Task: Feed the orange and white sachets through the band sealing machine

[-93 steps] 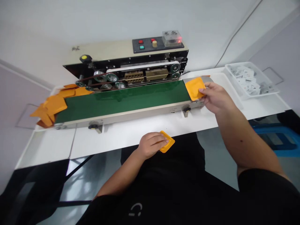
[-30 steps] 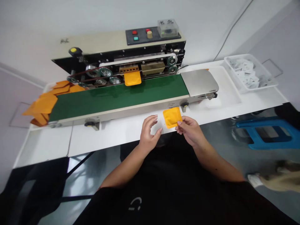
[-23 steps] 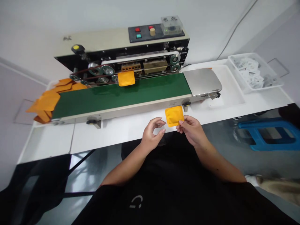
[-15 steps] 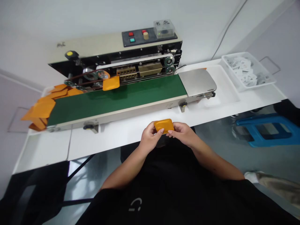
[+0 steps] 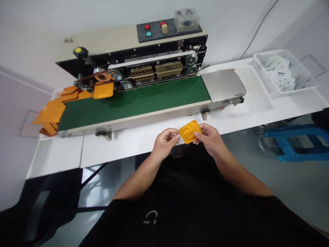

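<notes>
Both my hands meet over the table's front edge. My left hand (image 5: pixel 164 143) and my right hand (image 5: pixel 208 138) pinch opposite corners of a flat orange pouch (image 5: pixel 189 132), held tilted between them. A second orange pouch (image 5: pixel 103 90) lies on the green conveyor belt (image 5: pixel 154 97), partly under the sealing machine's wheels and belts. Further left, several orange pouches (image 5: pixel 50 114) pile up past the end of the belt. Neither hand touches the sealing machine (image 5: pixel 154 58).
A steel infeed plate (image 5: pixel 223 85) sits at the belt's right end, above a white tray (image 5: pixel 259 92). A clear plastic bin (image 5: pixel 285 72) of white sachets stands at the back right. A blue stool (image 5: pixel 290 144) stands on the floor at right.
The pouch on the belt has travelled left toward the pile. The held pouch has turned to a diamond tilt between my hands, and the view has shifted slightly.
</notes>
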The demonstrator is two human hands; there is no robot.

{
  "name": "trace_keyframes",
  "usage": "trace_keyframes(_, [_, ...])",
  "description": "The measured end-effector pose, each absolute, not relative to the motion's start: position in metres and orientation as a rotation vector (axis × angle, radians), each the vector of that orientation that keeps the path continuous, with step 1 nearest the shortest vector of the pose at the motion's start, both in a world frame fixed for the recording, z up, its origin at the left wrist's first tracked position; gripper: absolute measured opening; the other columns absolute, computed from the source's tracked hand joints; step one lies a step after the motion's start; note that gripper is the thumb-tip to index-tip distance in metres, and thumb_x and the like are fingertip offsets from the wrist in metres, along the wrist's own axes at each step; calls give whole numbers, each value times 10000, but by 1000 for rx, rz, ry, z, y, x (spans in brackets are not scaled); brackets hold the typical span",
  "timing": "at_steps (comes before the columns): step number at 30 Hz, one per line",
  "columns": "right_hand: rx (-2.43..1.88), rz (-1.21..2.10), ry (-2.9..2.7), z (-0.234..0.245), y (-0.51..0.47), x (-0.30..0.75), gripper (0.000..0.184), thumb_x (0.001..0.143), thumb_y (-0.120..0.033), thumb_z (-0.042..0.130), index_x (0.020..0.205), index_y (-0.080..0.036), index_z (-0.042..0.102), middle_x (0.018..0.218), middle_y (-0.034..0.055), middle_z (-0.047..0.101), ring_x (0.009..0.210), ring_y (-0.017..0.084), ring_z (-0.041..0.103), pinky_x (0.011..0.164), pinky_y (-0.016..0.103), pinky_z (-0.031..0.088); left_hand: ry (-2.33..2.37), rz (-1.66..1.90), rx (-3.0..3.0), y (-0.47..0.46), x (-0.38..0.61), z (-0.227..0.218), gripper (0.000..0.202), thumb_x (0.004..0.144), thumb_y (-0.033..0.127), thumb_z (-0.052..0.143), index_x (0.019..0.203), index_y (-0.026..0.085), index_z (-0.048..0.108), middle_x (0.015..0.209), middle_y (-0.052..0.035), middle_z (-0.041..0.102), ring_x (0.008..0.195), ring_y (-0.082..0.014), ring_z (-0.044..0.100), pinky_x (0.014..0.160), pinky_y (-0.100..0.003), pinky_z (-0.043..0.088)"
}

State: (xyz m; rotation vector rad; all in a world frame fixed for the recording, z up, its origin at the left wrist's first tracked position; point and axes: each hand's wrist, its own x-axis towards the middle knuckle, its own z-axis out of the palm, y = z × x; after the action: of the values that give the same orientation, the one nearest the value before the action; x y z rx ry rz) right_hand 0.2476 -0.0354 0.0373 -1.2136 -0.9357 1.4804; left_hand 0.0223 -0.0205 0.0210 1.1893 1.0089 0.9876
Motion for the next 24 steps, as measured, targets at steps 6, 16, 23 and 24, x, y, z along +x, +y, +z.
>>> trace_keyframes(6, [-1186, 1573, -963, 33, -36, 245, 410, 807, -484, 919, 1000, -213, 681, 817, 29, 772, 635, 153, 716, 584, 255, 575, 996, 922, 1236, -20, 21, 24, 359, 914, 530, 825, 952, 184, 735, 781, -22, 718, 681, -149, 680, 652, -264, 539])
trace_keyframes(16, [-1303, 1380, -1419, 61, -22, 270, 95, 875, -299, 782, 892, -206, 778, 794, 11, 720, 673, 141, 633, 617, 264, 501, 1106, 886, 1570, -16, 10, 26, 171, 980, 366, 735, 997, 203, 784, 858, -36, 739, 765, -165, 658, 692, -266, 507])
trace_keyframes(23, [-1236, 1213, -940, 95, 62, 326, 383, 764, -304, 908, 1043, -220, 659, 806, 8, 750, 552, 125, 659, 509, 240, 558, 1102, 957, 1516, -16, 5, 17, 243, 983, 428, 759, 1085, 211, 797, 905, -52, 750, 808, -177, 689, 715, -280, 547])
trace_keyframes(24, [-1241, 1196, -902, 98, 78, 333, 385, 775, -269, 894, 1060, -218, 641, 815, 11, 750, 563, 126, 672, 519, 236, 575, 1097, 955, 1520, -17, 4, 16, 247, 985, 435, 757, 1082, 211, 799, 910, -54, 750, 813, -179, 689, 718, -283, 549])
